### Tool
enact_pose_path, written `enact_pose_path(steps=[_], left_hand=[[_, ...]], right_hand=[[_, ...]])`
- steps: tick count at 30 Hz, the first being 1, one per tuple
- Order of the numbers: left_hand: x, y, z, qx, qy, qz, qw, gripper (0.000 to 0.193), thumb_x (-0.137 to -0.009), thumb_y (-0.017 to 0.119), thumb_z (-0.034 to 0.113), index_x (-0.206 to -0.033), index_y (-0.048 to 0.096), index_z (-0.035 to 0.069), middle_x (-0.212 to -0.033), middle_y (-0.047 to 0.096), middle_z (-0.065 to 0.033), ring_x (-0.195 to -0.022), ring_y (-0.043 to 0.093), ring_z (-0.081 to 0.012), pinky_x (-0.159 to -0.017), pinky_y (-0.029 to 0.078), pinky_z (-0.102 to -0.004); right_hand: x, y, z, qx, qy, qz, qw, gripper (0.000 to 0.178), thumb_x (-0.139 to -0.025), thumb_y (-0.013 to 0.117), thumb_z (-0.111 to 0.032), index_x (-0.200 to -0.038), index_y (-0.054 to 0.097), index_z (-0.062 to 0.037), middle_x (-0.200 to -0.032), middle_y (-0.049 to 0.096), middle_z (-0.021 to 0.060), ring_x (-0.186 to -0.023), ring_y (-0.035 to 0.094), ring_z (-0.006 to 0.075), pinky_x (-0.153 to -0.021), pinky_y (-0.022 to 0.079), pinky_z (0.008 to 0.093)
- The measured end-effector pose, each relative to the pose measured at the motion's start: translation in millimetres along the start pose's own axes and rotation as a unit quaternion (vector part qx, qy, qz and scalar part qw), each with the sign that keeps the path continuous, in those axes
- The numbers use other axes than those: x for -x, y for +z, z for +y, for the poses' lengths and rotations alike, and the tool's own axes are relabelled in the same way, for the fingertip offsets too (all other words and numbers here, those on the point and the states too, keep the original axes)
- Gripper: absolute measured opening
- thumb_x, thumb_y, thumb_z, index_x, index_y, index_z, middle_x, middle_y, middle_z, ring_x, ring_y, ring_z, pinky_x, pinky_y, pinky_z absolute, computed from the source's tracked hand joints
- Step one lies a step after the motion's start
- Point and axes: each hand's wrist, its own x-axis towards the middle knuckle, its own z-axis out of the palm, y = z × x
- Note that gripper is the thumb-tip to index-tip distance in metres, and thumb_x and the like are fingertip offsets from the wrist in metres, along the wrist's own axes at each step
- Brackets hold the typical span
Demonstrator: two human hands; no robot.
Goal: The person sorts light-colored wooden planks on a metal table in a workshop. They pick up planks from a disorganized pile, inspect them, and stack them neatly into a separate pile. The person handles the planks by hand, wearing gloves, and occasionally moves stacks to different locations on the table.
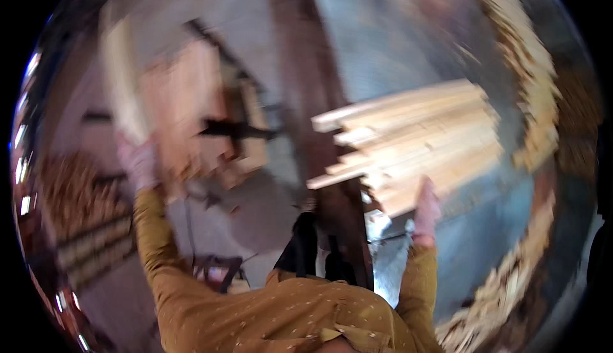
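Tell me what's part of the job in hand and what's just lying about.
Likely in the job:
long board, in the left hand
board stack, beside that hand
row of boards, by the right hand
grey table under that row

Apparently lying about:
wood pile, far left
wood strips, far right

Pale plank (123, 66) slants; pale strips (418, 139) lie bunched.

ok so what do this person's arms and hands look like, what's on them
Both arms wear long mustard-brown sleeves: the left sleeve and right sleeve reach about to the wrists. They match the shirt, which has small pale flecks. The left hand and right hand are gloveless; blur hides finer detail.
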Motion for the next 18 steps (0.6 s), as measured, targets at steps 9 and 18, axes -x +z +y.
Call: enact_pose_path(steps=[9, 18], left_hand=[[-29, 166, -263, 0.016, -0.045, -0.026, 0.999, 0.082, -0.092, 0.068, 0.051, -0.151, 0.040, 0.000, -0.141, 0.056, -0.0271, -0.129, 0.054, -0.0420, -0.109, 0.042, -0.0419], [-32, 164, -268, -0.243, 0.049, -0.025, 0.968, 0.072, -0.097, 0.062, 0.046, -0.149, 0.043, 0.000, -0.144, 0.054, -0.0260, -0.130, 0.053, -0.0418, -0.108, 0.041, -0.0409]], right_hand=[[-29, 24, -19, 0.116, -0.072, -0.028, 0.990, 0.116, -0.094, 0.061, -0.060, -0.156, -0.010, 0.0086, -0.120, 0.069, 0.0199, -0.109, 0.069, 0.0300, -0.089, 0.052, 0.0326], [-24, -22, -37, 0.351, -0.146, -0.106, 0.919, 0.071, -0.098, 0.056, -0.055, -0.147, 0.048, -0.0038, -0.115, 0.071, 0.0205, -0.112, 0.068, 0.0337, -0.091, 0.053, 0.0348]])
